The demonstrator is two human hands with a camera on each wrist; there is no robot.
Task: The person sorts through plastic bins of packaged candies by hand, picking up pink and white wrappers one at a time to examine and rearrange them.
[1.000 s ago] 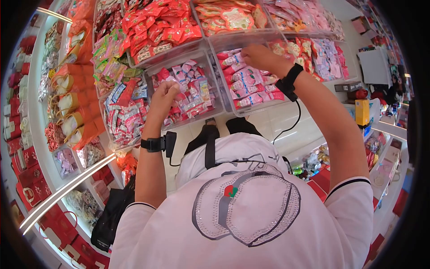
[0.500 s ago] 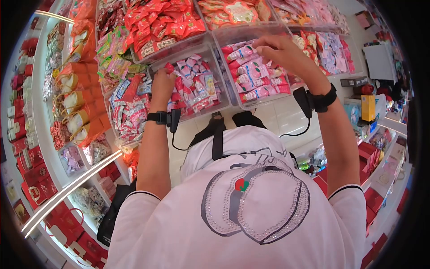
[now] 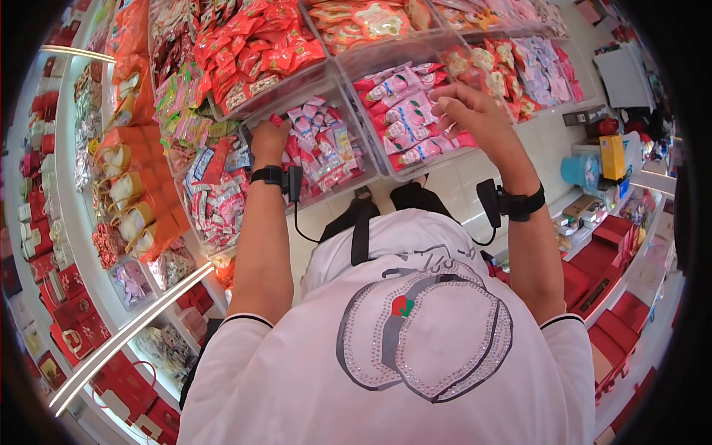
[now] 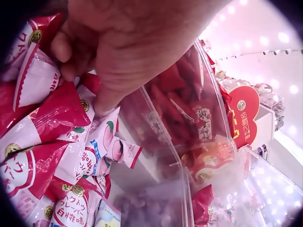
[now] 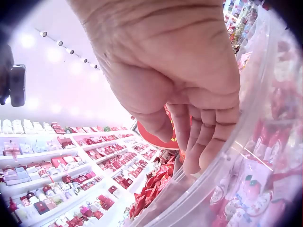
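My left hand (image 3: 270,142) reaches into the left side of a clear plastic bin (image 3: 368,165) of small pink-and-white wrapped candies (image 3: 319,141). In the left wrist view its thumb and curled fingers (image 4: 61,47) close around a red-wrapped candy (image 4: 90,84), partly hidden by the hand. Peach pictures show on the wrappers around it. Over the neighbouring bin (image 3: 382,159) hovers my right hand (image 3: 478,122), its fingers loosely bent and nothing in them. Beneath it, larger pink peach-print packets (image 3: 408,127) lie in rows. In the right wrist view its fingertips overlap a clear bin wall (image 5: 208,175).
Red packets (image 3: 259,44) fill a bin behind, and red-and-white sticks (image 3: 215,200) lie to the left. Orange gift bags (image 3: 122,156) line the left side. White shelves of red boxes (image 5: 104,161) stand farther off. Clear bin walls rise between the candies.
The left hand has gone from above its bin down among the candies at the left side. The right hand has drawn back from the packets towards the right, its fingers loosening.
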